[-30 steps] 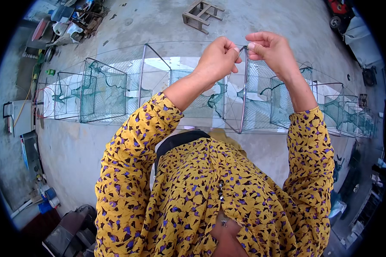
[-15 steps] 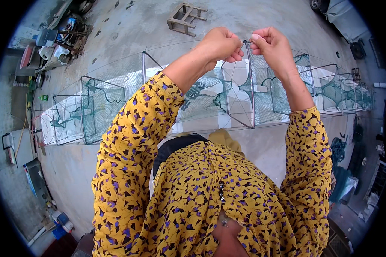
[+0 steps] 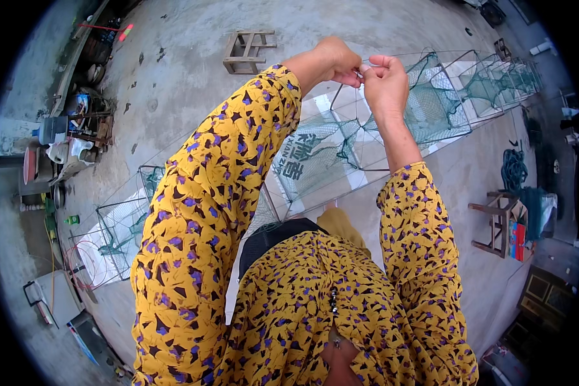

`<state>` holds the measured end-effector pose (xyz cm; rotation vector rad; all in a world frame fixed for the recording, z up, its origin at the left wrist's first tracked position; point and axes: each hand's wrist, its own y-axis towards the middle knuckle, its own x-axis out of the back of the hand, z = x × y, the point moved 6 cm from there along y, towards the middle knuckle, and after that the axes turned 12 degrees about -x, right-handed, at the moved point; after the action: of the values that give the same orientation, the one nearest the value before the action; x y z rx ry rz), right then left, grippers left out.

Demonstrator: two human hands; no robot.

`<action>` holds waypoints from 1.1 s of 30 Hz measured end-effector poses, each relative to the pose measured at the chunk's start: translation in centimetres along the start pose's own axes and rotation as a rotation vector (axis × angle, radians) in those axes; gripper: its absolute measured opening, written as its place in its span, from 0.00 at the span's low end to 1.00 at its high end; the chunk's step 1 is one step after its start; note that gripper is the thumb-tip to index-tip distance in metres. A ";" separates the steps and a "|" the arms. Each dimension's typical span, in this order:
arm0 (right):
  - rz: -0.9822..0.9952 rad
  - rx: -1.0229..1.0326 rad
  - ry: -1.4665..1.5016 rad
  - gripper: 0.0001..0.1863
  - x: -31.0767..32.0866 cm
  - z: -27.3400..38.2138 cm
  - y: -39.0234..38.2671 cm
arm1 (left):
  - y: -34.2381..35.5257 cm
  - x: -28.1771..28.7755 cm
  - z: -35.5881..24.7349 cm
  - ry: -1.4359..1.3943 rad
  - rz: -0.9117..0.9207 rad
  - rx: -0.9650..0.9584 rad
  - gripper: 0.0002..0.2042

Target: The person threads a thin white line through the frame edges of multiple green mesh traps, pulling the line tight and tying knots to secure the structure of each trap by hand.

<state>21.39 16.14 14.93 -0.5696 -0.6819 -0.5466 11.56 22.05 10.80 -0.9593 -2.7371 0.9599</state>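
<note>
A long folding net trap (image 3: 431, 103) of green mesh on dark square frames stretches across the picture, rising from lower left to upper right. Above its middle, my left hand (image 3: 338, 62) is closed, with its fingertips pressed close together. Facing it, my right hand (image 3: 387, 82) pinches with thumb and forefinger, its other fingers curled. Both sets of fingertips meet near a top corner of one trap frame. Whatever lies between them is too small and too covered to make out. Part of the net is hidden behind my left sleeve (image 3: 219, 167).
A small wooden stool frame (image 3: 248, 51) stands on the concrete floor beyond the net. Another wooden stool (image 3: 495, 225) is at the right, close to a bundle of dark green netting (image 3: 514, 167). Assorted household items (image 3: 77, 128) line the left wall. White sheets (image 3: 103, 248) lie beneath the net.
My hands, slightly apart before, now touch at the fingertips. My view has turned, so the net slants and the far stool sits further left.
</note>
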 end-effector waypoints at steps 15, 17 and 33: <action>-0.200 0.167 -0.099 0.07 0.7 2.1 -3.1 | 0.2 0.0 -0.5 0.161 0.135 -0.039 0.05; -0.174 0.186 -0.146 0.09 1.0 2.2 -3.6 | 0.3 -0.4 -0.6 0.178 0.120 -0.046 0.05; 0.042 -0.273 0.655 0.16 -4.6 -5.4 -1.5 | 2.5 -1.9 0.7 0.137 -0.050 -0.056 0.05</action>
<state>19.73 12.92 8.64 -0.6108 0.0275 -0.7438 14.25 22.10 9.02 -0.9234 -2.6731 0.7825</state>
